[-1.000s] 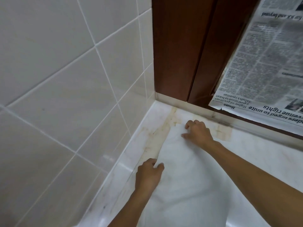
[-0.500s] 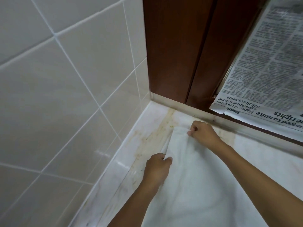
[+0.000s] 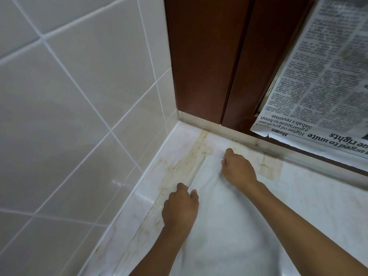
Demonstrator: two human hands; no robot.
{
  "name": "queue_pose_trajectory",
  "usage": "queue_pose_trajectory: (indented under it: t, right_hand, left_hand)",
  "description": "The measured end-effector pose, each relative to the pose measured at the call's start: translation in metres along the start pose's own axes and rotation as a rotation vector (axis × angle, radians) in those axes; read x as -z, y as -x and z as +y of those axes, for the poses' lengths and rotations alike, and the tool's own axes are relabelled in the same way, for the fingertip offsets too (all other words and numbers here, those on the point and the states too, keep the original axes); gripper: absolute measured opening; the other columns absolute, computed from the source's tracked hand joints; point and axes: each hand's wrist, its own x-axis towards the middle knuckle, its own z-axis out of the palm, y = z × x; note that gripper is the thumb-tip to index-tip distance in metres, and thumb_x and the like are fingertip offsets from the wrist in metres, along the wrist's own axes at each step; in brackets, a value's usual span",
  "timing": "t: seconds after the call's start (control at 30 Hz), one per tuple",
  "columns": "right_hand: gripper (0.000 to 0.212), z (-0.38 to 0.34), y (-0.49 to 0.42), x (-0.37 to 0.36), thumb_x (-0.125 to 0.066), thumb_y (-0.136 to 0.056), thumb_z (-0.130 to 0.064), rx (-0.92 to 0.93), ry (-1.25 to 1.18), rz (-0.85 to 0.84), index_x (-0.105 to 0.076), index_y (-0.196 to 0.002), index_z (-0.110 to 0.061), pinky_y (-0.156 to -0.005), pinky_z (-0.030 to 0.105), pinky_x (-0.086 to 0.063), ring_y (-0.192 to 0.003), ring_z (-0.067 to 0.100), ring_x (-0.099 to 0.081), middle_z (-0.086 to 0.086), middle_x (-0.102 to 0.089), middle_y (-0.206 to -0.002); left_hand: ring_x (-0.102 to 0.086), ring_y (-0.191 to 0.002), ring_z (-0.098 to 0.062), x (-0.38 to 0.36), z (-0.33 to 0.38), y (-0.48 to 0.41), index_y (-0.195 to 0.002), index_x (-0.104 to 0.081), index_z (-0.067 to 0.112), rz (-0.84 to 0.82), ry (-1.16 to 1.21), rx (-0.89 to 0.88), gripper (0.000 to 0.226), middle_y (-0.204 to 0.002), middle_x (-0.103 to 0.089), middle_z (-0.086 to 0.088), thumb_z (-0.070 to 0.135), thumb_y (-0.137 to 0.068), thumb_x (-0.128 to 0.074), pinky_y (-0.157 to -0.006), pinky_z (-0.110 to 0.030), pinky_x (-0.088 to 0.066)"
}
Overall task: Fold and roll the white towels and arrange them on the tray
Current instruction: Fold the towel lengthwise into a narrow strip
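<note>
Head view: left hand (image 3: 180,211) and right hand (image 3: 238,169) pinch edges of one white towel (image 3: 229,232).

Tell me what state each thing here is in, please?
white towel: spread out on the counter.
left hand: fingers curled, gripping the towel's left edge.
right hand: fingers curled, gripping the towel's far edge.
newspaper: hanging upside down, lower edge torn.
counter: stained brown near the corner.

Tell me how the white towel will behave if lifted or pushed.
Probably floppy: the white towel shows soft wrinkles where the left hand and right hand pinch its edges. Lifted, it would likely sag between them. On the glossy counter it may slide when pushed.
</note>
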Motion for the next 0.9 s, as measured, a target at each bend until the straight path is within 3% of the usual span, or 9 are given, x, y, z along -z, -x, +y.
queue_pose_trajectory:
  t: [0.17, 0.33, 0.43, 0.5, 0.6, 0.7, 0.77, 0.83, 0.9]
  right_hand:
    - [0.009, 0.0, 0.003, -0.001, -0.041, -0.1, -0.016, 0.014, 0.005, 0.034, -0.035, -0.095, -0.012, -0.061, 0.035, -0.034, -0.074, 0.031, -0.049, 0.013, -0.063, -0.094]
    - [0.007, 0.0, 0.002, 0.001, -0.041, -0.1, -0.013, -0.001, -0.034, -0.001, -0.035, -0.096, -0.012, -0.062, 0.035, -0.033, -0.074, 0.031, -0.049, 0.014, -0.063, -0.095]
    - [0.008, 0.0, 0.001, 0.002, -0.041, -0.1, -0.015, 0.009, -0.046, -0.007, -0.034, -0.097, -0.013, -0.061, 0.035, -0.033, -0.073, 0.029, -0.05, 0.013, -0.062, -0.094]
    - [0.008, 0.002, 0.001, 0.001, -0.041, -0.101, -0.016, 0.02, -0.034, -0.006, -0.033, -0.097, -0.014, -0.062, 0.034, -0.033, -0.073, 0.029, -0.049, 0.014, -0.063, -0.094]
    - [0.007, 0.003, -0.001, 0.0, -0.041, -0.1, -0.017, 0.004, -0.046, -0.015, -0.035, -0.097, -0.014, -0.063, 0.034, -0.034, -0.076, 0.03, -0.052, 0.014, -0.064, -0.096]
    - [0.013, -0.001, 0.005, 0.0, -0.044, -0.092, -0.011, -0.044, -0.023, 0.051, -0.045, -0.104, -0.012, -0.077, 0.037, -0.037, -0.096, 0.031, -0.053, 0.01, -0.061, -0.104]
    - [0.033, -0.005, 0.022, -0.009, -0.046, -0.081, -0.01, -0.042, 0.044, 0.277, -0.054, -0.113, -0.01, -0.089, 0.042, -0.034, -0.108, 0.032, -0.046, 0.01, -0.055, -0.115]
    - [0.047, -0.016, 0.048, -0.019, -0.043, -0.077, -0.016, 0.046, -0.092, 0.412, -0.058, -0.121, -0.008, -0.098, 0.046, -0.036, -0.121, 0.033, -0.043, 0.013, -0.052, -0.132]
    - [0.057, -0.026, 0.071, -0.031, -0.029, -0.087, -0.029, 0.111, -0.261, 0.29, -0.049, -0.137, -0.012, -0.112, 0.042, -0.029, -0.141, 0.028, -0.03, 0.009, -0.038, -0.152]
  left_hand:
    - [-0.064, -0.101, -0.019, 0.007, 0.008, -0.001, -0.125, -0.047, 0.019, 0.088, -0.194, -0.098, 0.037, -0.113, -0.064, 0.001, 0.046, -0.1, -0.04, -0.075, -0.028, -0.046]
    - [-0.065, -0.106, -0.024, -0.011, 0.007, -0.008, -0.119, -0.065, 0.023, 0.251, -0.237, -0.502, 0.047, -0.121, -0.065, -0.004, 0.037, -0.075, -0.076, -0.082, -0.04, -0.055]
    - [-0.056, -0.126, -0.026, -0.014, 0.011, -0.013, -0.131, -0.06, 0.029, 0.132, -0.278, -0.595, 0.051, -0.144, -0.052, -0.002, 0.042, -0.082, -0.053, -0.092, -0.047, -0.05]
    - [-0.025, -0.147, -0.025, -0.018, 0.01, -0.019, -0.15, -0.033, 0.031, 0.019, -0.356, -0.589, 0.063, -0.162, -0.018, 0.001, 0.05, -0.093, -0.016, -0.11, -0.049, -0.031]
    - [0.015, -0.149, -0.015, -0.022, 0.006, -0.03, -0.154, 0.005, 0.038, -0.076, -0.386, -0.617, 0.089, -0.161, 0.022, 0.012, 0.064, -0.074, 0.034, -0.118, -0.043, -0.007]
    - [0.019, -0.148, -0.012, -0.019, 0.003, -0.042, -0.152, 0.006, 0.047, -0.068, -0.348, -0.613, 0.064, -0.159, 0.022, 0.019, 0.06, -0.09, 0.016, -0.117, -0.041, -0.003]
    - [0.021, -0.148, -0.013, -0.017, 0.004, -0.048, -0.15, 0.006, 0.051, -0.075, -0.372, -0.605, 0.051, -0.158, 0.023, 0.019, 0.053, -0.1, -0.003, -0.117, -0.043, -0.002]
    - [0.026, -0.146, -0.017, -0.016, 0.005, -0.05, -0.147, 0.012, 0.055, -0.083, -0.428, -0.586, 0.054, -0.157, 0.028, 0.016, 0.062, -0.095, 0.0, -0.118, -0.046, 0.002]
    - [0.031, -0.144, -0.018, -0.015, 0.005, -0.052, -0.144, 0.018, 0.056, -0.122, -0.454, -0.54, 0.056, -0.154, 0.035, 0.014, 0.065, -0.092, -0.002, -0.118, -0.048, 0.007]
